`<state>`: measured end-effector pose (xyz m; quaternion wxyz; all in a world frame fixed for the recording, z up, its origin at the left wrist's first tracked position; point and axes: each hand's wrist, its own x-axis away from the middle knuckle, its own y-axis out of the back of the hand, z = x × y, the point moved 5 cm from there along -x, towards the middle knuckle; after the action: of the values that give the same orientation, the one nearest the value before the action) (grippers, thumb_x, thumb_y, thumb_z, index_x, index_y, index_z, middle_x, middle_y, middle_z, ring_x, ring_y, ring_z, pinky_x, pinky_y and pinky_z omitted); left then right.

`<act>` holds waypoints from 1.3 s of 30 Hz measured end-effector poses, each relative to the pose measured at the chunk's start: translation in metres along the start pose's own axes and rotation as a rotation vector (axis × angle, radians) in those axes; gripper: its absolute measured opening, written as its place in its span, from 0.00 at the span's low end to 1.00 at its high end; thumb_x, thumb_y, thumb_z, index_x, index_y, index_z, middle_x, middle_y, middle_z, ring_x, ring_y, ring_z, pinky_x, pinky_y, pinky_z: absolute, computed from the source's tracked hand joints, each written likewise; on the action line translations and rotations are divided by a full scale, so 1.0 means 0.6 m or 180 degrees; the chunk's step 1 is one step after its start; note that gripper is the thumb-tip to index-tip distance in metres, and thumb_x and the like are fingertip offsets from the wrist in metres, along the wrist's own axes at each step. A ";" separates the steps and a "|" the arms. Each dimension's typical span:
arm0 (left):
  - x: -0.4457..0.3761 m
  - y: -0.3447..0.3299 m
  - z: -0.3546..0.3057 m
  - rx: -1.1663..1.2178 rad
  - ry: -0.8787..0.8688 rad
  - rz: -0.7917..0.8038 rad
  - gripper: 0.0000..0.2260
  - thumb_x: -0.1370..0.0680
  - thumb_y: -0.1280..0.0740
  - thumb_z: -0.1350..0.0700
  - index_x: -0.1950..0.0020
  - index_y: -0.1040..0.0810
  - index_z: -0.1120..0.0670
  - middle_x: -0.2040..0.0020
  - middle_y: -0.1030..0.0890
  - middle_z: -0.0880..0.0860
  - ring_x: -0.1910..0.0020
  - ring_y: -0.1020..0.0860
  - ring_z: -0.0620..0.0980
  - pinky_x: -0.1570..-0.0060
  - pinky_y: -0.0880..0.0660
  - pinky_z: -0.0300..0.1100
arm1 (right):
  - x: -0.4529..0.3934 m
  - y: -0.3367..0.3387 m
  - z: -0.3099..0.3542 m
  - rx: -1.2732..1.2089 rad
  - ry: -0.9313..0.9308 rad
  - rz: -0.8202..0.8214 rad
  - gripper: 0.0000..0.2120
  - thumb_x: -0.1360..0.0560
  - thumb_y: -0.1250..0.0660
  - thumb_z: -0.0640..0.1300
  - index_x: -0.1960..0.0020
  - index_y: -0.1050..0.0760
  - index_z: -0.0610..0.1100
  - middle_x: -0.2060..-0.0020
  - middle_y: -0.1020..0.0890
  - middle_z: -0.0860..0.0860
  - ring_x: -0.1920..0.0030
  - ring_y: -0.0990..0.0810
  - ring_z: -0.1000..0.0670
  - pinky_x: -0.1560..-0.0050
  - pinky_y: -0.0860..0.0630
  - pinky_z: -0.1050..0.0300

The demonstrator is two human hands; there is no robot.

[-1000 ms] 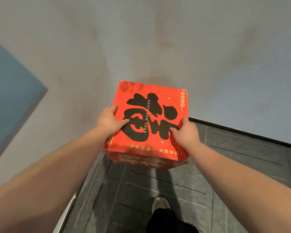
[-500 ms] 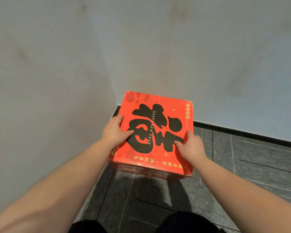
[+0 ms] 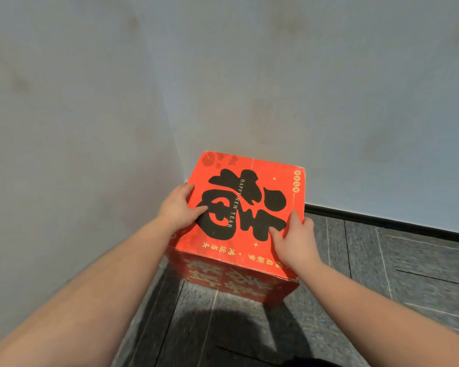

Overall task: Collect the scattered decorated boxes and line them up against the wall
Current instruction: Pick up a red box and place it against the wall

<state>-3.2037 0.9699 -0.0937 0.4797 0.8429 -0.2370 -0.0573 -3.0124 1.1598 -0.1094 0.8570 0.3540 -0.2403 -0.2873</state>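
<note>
A red decorated box [image 3: 260, 181] with a large black character and "HAPPY NEW YEAR" on its top sits low in the corner where two walls meet, its bottom at the dark floor. My left hand [image 3: 176, 207] grips its left edge, thumb on top and fingers down the side. My right hand [image 3: 296, 239] grips the near right edge the same way, thumb lying on the black print. The box's far side and left side are hidden against the walls.
Pale grey walls [image 3: 329, 102] meet in a corner right behind the box. A black skirting strip [image 3: 382, 223] runs along the right wall. Dark grey plank flooring [image 3: 395, 282] stretches to the right and toward me.
The box has come down from chest height to the floor in the corner, both hands still holding its sides. My view dropped lower and closer with it.
</note>
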 end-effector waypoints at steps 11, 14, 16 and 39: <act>-0.030 0.020 0.036 -0.0172 0.0138 -0.0169 0.30 0.24 0.31 0.48 0.26 0.35 0.57 0.26 0.35 0.56 0.28 0.36 0.55 0.30 0.39 0.45 | -0.054 -0.030 0.039 0.0144 0.0048 0.0080 0.30 0.23 0.34 0.51 0.28 0.39 0.37 0.36 0.35 0.38 0.42 0.26 0.37 0.42 0.28 0.50; -0.036 0.028 0.041 -0.0271 0.0145 -0.0253 0.27 0.24 0.32 0.48 0.28 0.33 0.58 0.28 0.33 0.57 0.30 0.34 0.56 0.33 0.37 0.46 | -0.066 -0.039 0.053 0.0119 0.0069 0.0088 0.30 0.23 0.34 0.51 0.28 0.40 0.36 0.35 0.35 0.38 0.42 0.25 0.37 0.42 0.28 0.51; -0.040 0.036 0.046 -0.0351 0.0180 -0.0354 0.24 0.24 0.32 0.48 0.32 0.30 0.59 0.32 0.30 0.57 0.33 0.31 0.58 0.36 0.33 0.48 | -0.069 -0.050 0.065 0.0058 0.0074 0.0103 0.30 0.23 0.34 0.51 0.28 0.40 0.36 0.35 0.36 0.38 0.42 0.25 0.36 0.41 0.28 0.51; -0.079 0.058 0.101 -0.0860 0.0607 -0.0591 0.13 0.20 0.39 0.46 0.54 0.32 0.56 0.48 0.25 0.59 0.53 0.27 0.59 0.58 0.32 0.47 | -0.091 -0.129 0.126 0.0016 0.0058 0.0058 0.37 0.22 0.37 0.52 0.22 0.52 0.39 0.25 0.49 0.37 0.30 0.34 0.36 0.32 0.31 0.43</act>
<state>-3.2773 0.9294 -0.1028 0.6015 0.7906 -0.1019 -0.0525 -3.1230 1.1152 -0.1302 0.8608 0.3565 -0.2363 -0.2757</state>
